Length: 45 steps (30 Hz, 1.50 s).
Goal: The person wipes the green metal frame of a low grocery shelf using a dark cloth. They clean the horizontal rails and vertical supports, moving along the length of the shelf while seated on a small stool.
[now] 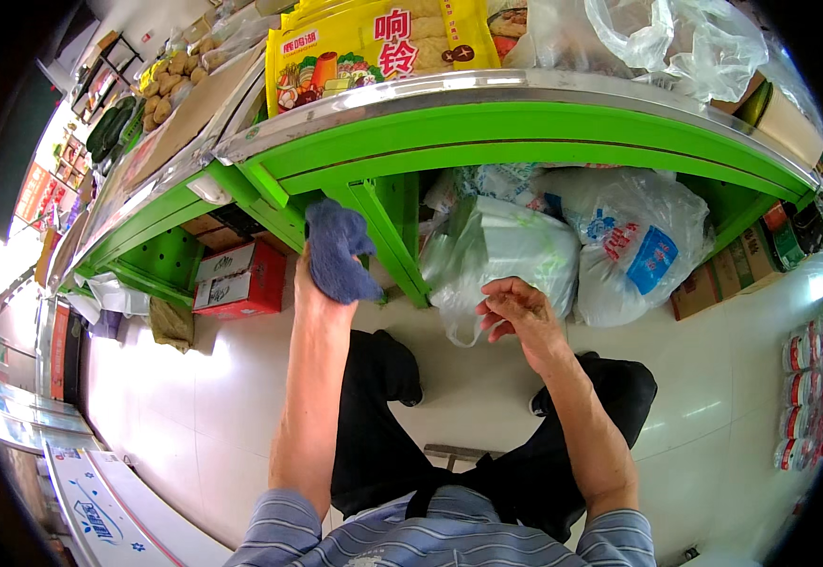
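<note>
My left hand is wrapped in a blue-grey cloth, which hides most of its fingers. It is raised against the green metal frame of a display stand, close to an upright post; whether the cloth touches the metal I cannot tell. Loosely curled and holding nothing visible, my right hand hovers in front of a translucent plastic bag. The bag's handle loop hangs just left of those fingers. Beside it, on the stand's lower level, sits a fuller white plastic bag with red and blue print.
Yellow food packets and clear plastic bags lie on the stand's top. Under it are a red-and-white carton and brown cartons. Potatoes lie far left. Shrink-wrapped bottles stand right; a white chest freezer is lower left.
</note>
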### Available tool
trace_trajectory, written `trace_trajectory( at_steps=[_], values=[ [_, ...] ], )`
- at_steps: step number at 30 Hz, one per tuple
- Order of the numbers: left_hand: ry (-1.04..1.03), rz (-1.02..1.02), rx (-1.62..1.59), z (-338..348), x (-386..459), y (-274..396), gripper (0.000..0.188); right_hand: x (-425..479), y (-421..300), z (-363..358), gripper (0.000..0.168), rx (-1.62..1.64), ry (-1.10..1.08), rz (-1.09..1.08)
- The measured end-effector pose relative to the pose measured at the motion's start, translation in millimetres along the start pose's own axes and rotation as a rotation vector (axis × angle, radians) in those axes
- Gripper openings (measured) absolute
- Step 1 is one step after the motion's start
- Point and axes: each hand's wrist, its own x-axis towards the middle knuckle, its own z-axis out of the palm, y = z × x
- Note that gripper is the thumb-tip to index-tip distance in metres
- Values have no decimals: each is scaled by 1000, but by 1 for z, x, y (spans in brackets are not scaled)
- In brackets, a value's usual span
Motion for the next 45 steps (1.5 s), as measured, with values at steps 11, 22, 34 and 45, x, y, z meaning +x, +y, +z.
trace_trajectory(
  at_steps=[11, 22, 34, 45],
  values=[
    [381, 1067, 494, 66, -9, 74, 40, 0, 5, -6, 26, -77, 6, -18],
    [203, 1460, 1025, 109, 5, -25, 37, -8, 12, -12, 24, -255, -7, -67],
    [-154, 1610, 956, 197, -21, -137, 33, -27, -13, -24, 25, -298, 57, -87],
    [-309, 1534, 917, 241, -41, -184, 37, -35, -34, -43, 28, 47, 572, -654]
  ],
)
